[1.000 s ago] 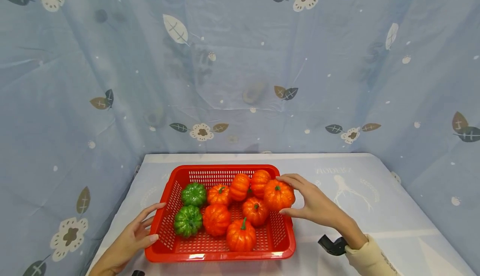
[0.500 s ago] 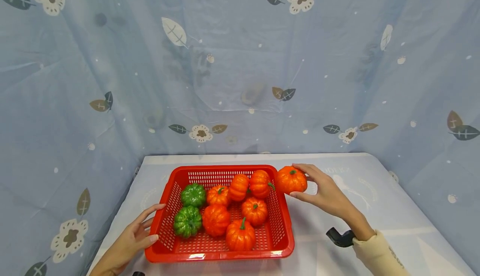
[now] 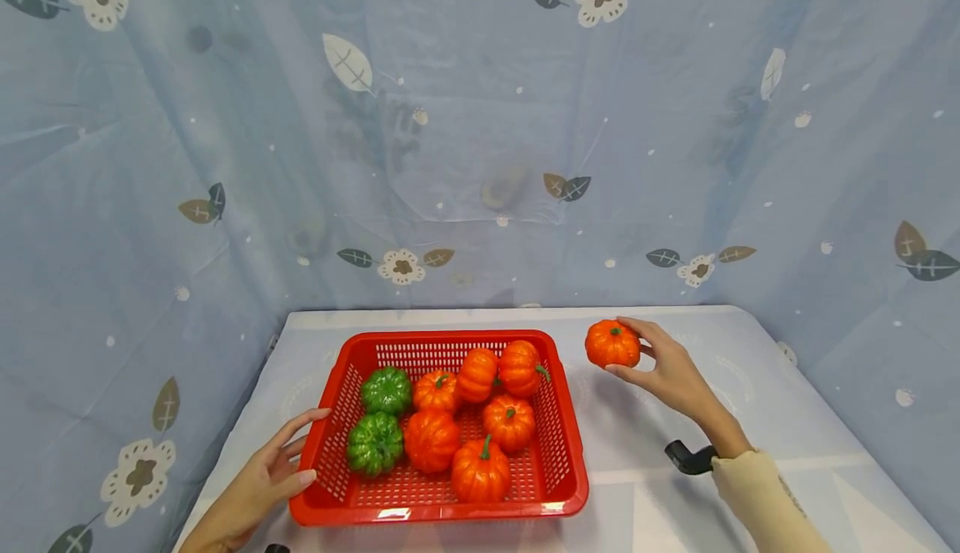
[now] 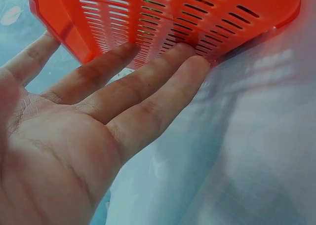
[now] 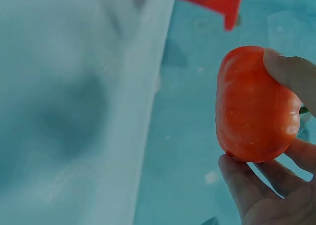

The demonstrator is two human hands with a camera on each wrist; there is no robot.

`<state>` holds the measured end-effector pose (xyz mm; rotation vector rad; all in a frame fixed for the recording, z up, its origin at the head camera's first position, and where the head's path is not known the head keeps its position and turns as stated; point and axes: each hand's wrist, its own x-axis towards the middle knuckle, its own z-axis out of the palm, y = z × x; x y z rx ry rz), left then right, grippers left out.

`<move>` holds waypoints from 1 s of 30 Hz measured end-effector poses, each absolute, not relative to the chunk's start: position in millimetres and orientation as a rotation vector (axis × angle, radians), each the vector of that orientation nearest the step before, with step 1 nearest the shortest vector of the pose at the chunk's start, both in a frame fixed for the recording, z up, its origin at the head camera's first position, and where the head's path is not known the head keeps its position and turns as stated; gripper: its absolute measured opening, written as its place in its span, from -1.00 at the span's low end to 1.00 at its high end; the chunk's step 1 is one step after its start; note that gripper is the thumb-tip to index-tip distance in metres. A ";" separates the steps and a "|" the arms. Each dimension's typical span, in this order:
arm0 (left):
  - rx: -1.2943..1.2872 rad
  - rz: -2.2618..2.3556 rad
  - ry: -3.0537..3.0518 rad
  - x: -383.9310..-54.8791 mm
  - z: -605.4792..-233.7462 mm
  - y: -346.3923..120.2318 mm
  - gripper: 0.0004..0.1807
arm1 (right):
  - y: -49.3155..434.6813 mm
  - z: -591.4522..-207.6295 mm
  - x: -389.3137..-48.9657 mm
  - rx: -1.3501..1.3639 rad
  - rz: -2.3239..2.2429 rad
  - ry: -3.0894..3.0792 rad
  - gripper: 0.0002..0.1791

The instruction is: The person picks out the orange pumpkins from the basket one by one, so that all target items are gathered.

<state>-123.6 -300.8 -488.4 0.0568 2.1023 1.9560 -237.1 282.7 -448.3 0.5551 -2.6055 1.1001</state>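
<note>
My right hand (image 3: 667, 374) grips an orange toy pumpkin (image 3: 612, 344) between thumb and fingers, above the table to the right of the basket. In the right wrist view, the pumpkin (image 5: 256, 104) has the thumb on its upper side, fingers below and its green stem toward the palm. A red perforated plastic basket (image 3: 438, 514) holds several orange pumpkins (image 3: 482, 471) and two green ones (image 3: 375, 444). My left hand (image 3: 258, 482) touches the basket's left side. Its fingers lie fairly straight against the slotted wall (image 4: 148, 18) in the left wrist view.
The table (image 3: 637, 486) has a pale printed cover and reaches back to a blue patterned curtain (image 3: 480, 161), which also hangs at both sides. A black wrist mount (image 3: 690, 458) sticks out below the right wrist.
My right hand has carried the orange pumpkin from over the basket's right rim to the right and back, clear of the basket. The left hand and basket stay in place.
</note>
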 end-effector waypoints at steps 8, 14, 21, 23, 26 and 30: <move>0.084 1.954 2.089 -124.0 -491.3 -303.7 -0.21 | 296.4 -470.0 -255.5 0.434 1.117 -2.670 -0.11; 0.114 1.971 2.095 -123.9 -491.1 -303.7 -0.23 | 302.9 -486.7 -268.0 0.394 1.153 -2.700 -0.10; 0.101 1.974 2.101 -125.7 -489.8 -301.4 -0.24 | 309.8 -502.8 -279.0 0.330 1.168 -2.736 -0.11; 0.096 1.976 2.099 -125.6 -489.7 -301.0 -0.23 | 311.6 -506.4 -282.0 0.322 1.151 -2.741 -0.11; 0.094 1.981 2.091 -125.2 -489.4 -301.1 -0.23 | 313.2 -510.1 -284.0 0.312 1.144 -2.746 -0.10; 0.083 1.974 2.096 -123.8 -489.0 -301.6 -0.23 | 313.5 -512.4 -283.5 0.277 1.153 -2.779 -0.08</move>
